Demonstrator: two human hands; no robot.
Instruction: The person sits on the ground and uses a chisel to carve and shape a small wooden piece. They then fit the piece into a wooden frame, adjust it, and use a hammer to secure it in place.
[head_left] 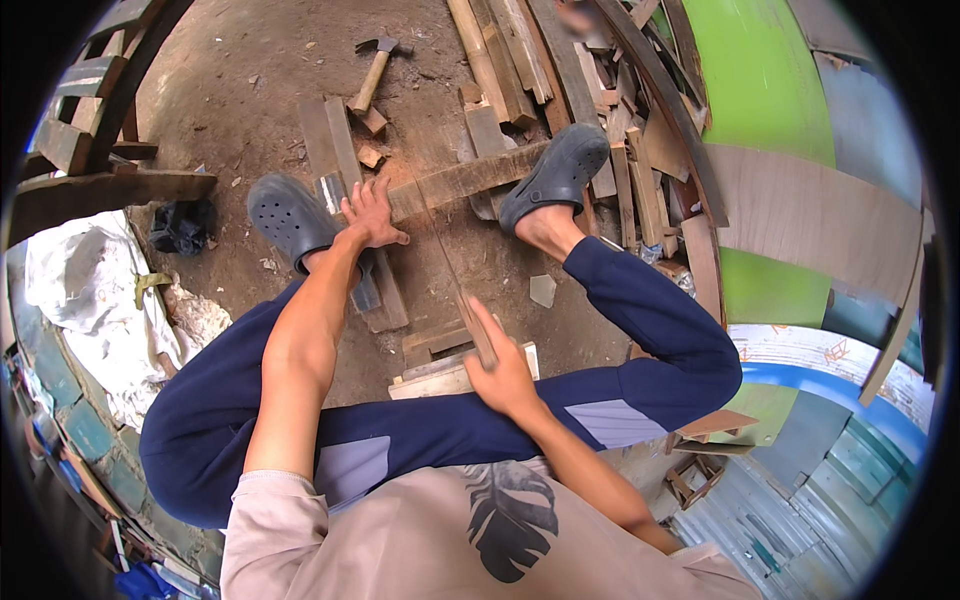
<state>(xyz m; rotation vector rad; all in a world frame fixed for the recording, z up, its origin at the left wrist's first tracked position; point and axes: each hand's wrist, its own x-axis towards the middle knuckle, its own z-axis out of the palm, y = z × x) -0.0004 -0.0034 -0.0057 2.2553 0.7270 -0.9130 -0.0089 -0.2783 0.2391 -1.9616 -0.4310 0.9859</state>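
A long wooden plank point(485, 176) lies crosswise between my feet, resting over other boards. My left hand point(370, 214) presses down on its left part, with the fingers spread. In my right hand point(503, 376) is the wooden handle of a handsaw point(446, 250), with the fingers wrapped round it. The thin blade points away from me and meets the plank just right of my left hand. My right clog point(560, 180) is against the plank's right end. The left clog point(290, 216) stands beside its left end, which my hand partly hides.
A hammer point(374, 78) lies on the dirt floor beyond the plank. Several timber offcuts point(625, 170) are heaped at the right, near a green panel point(765, 90). At the left are a white sack point(95, 300) and a wooden frame point(110, 190).
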